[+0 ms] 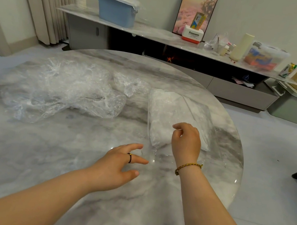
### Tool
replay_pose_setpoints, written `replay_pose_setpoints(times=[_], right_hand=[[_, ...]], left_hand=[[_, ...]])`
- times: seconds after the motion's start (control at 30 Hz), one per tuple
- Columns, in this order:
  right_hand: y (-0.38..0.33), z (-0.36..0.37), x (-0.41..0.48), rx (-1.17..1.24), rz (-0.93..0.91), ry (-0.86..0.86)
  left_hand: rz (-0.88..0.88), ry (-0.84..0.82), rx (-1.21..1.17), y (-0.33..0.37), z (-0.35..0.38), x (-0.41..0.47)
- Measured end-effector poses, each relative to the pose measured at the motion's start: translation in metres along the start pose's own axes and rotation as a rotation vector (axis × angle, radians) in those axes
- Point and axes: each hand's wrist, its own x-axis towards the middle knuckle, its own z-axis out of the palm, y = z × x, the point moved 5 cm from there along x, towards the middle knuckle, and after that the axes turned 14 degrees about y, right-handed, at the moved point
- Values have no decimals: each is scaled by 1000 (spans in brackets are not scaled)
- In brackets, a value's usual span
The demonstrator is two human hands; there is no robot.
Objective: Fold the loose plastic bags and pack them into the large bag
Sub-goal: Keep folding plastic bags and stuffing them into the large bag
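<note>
A large clear bag (196,108) lies on the right side of the round marble table (46,156), stuffed with white folded bags. Its flat open end points toward me. My right hand (186,142) hovers over the near end of this bag, fingers curled, thumb and forefinger pinching its top film. My left hand (119,166) is just left of the bag's mouth with fingers spread and straight, holding nothing. A heap of loose crumpled clear bags (59,91) covers the table's left side. One smaller crumpled bag (130,84) lies behind, between the heap and the large bag.
The table edge curves close to the right of the large bag. Beyond the table, a low sideboard (153,33) carries a blue bin (116,10), a Panasonic box (192,35), a cream cylinder and a lidded container. A grey crate (292,108) stands on the floor at right.
</note>
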Motion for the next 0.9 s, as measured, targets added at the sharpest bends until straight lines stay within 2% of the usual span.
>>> replay_pose_setpoints(times=[0.1,0.2,0.33,0.4,0.47,0.53,0.63,0.7,0.9], right_hand=[[-6,-15,-3,83,68,42],[-17,-27,-9,143,35,58],[-41,-28,-21,236,-98,70],[-60,-19,-29,273,-222,55],[-79,-7,-34,273,-343,2],[-97,18,-30,202,-380,-128],[-112,59,-10,18,-214,-419],[-117,86,5,-48,-75,-537],[-114,160,33,-114,131,-649]], left_hand=[[-22,82,62,-6,-16,-1],[-39,205,194,-19,-41,0],[-145,337,427,-55,-80,-6],[-214,386,521,-77,-97,-12],[-292,389,611,-94,-105,-19],[-352,369,669,-111,-108,-26],[-392,362,650,-120,-103,-30],[-393,363,641,-124,-101,-30],[-361,359,660,-131,-100,-26]])
